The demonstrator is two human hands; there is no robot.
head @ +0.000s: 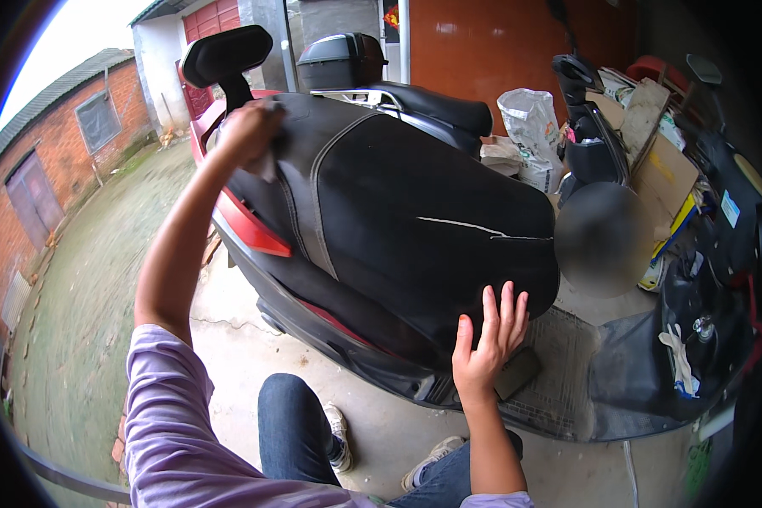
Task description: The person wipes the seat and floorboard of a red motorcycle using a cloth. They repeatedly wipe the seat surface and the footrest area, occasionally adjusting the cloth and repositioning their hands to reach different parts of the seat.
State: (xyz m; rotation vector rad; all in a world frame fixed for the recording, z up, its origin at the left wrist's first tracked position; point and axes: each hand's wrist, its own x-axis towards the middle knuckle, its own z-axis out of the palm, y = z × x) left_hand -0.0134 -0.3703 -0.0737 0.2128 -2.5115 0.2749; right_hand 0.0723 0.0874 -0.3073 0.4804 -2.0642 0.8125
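Observation:
A black scooter seat (pixel 406 184) with stitched seams and a pale torn line near its front lies before me. At the seat's rear, beside the padded backrest (pixel 227 56), my left hand (pixel 251 136) is closed on a greyish cloth (pixel 265 166), blurred and partly hidden by the fingers. My right hand (pixel 492 330) rests flat with spread fingers on the near front edge of the seat, holding nothing. Below the seat's rear shows a red tail light (pixel 254 225).
Behind the seat stands another scooter with a black top box (pixel 343 60). A white woven sack (pixel 530 136) and piled cardboard (pixel 667 171) are at the right. The scooter's footboard (pixel 552 368) lies right of my right hand. White gloves (pixel 678 359) hang at its front.

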